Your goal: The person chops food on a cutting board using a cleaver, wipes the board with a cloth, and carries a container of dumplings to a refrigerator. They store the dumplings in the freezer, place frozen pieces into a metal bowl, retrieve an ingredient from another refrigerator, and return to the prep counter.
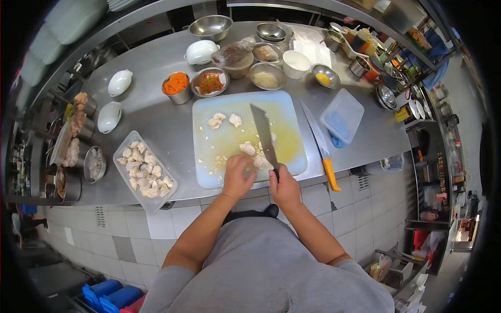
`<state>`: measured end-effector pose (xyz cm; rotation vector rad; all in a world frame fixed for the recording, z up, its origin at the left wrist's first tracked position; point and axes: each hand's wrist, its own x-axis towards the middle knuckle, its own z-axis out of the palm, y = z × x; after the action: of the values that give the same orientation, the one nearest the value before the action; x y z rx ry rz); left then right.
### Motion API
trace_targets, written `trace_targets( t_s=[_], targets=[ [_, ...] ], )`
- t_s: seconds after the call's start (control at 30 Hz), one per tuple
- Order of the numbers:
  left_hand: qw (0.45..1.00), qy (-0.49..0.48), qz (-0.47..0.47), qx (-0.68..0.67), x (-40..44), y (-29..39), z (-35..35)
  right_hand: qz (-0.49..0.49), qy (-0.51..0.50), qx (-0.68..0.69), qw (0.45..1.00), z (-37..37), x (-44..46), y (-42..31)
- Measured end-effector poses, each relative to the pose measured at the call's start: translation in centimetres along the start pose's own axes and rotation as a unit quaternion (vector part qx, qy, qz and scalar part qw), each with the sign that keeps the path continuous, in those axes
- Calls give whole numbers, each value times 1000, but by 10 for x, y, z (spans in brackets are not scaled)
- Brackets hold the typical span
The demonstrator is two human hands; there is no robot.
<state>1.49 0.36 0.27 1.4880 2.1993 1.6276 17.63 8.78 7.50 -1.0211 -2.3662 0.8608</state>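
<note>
Grey shirt [261, 271], right grip [285, 187] closed round knife [263, 133]

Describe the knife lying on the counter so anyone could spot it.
On the steel counter, find the large pale cutting board. Beside its right edge lies the knife, told from the cleaver in the right hand by its orange handle.

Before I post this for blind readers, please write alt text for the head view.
A person's right hand holds a large knife over a cutting board, with the left hand beside pale chunks of food. To the left stands a plastic tub full of similar chunks; to the right lies an orange-handled knife. Metal bowls stand beyond.
</note>
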Motion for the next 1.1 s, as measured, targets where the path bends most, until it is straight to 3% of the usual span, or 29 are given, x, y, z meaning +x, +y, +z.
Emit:
trace_targets(
  t_s=[0.13, 0.43, 0.53, 0.73, 0.93, 1.1],
  targets=[
    [999, -25, 23, 24, 4, 2, 4, 14, -38, -20, 999, 26, 1, 20],
    [998, -25, 21, 52, 0, 1, 8, 15, -14, 34, 999, -8, 6, -6],
    [998, -10, 34, 48, 0, 1, 9, -20, 39, 51, 998, -10, 5, -10],
    [999, -8, 24, 48, -1, -1, 11, 38, -46, -43, 997, 21, 3, 20],
    [998, -4, 31, 59, -1, 1, 9, 44, -34, 0, 998, 6, 6, 3],
    [998, -8, 30, 59, -2, 3, 9, -19, 40, 17, 999, -6, 6, -15]
  ],
)
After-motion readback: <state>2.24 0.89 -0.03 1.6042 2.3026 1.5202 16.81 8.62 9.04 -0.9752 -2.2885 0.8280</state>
